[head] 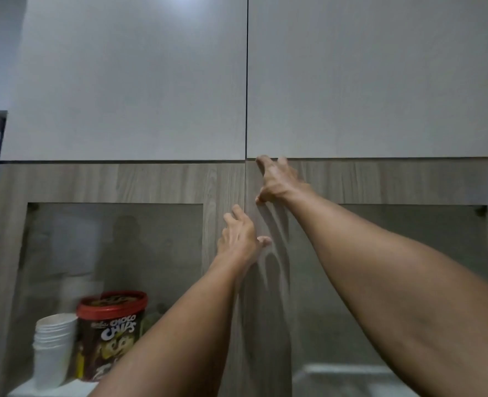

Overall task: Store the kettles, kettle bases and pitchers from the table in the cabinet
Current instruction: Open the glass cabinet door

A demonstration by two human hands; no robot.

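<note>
I face a wall cabinet with two wood-grain doors that have glass panes, the left door and the right door, both closed. My left hand rests flat with fingers apart on the inner edge of the left door, beside the centre seam. My right hand presses higher up on the inner top corner of the right door, fingers spread. Neither hand holds anything. No kettle, kettle base or pitcher is in view.
Behind the left glass pane stand a stack of white paper cups and a red-lidded Choco Chips tub. Two plain light upper doors sit above. A pale object shows behind the right pane.
</note>
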